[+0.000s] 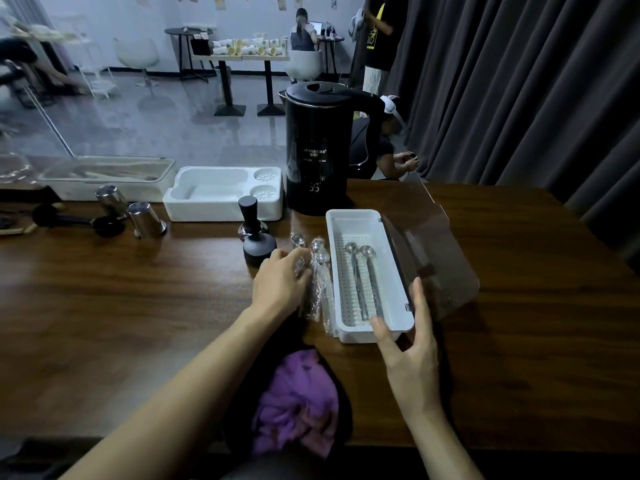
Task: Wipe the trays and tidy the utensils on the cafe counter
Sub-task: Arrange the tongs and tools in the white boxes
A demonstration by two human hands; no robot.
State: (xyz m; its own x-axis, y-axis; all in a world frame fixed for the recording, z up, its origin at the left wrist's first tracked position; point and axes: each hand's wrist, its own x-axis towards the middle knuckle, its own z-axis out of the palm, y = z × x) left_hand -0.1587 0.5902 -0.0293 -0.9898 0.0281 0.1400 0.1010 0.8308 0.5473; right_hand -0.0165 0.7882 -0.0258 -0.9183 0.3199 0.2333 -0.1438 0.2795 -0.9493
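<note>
On the dark woodgrain surface, left hand grips crinkly plastic-wrapped spoons; right hand, fingers straight, braces the white perforated rectangular tray.

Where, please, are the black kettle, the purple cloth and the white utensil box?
black kettle (317,150), head view, middle of its body.
purple cloth (298,403), head view, middle of the bundle.
white utensil box (353,226), head view, bare far end inside.

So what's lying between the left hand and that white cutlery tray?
A few plastic-wrapped spoons lie on the counter between the left hand and the cutlery tray, close beside it, as the head view shows.
</note>
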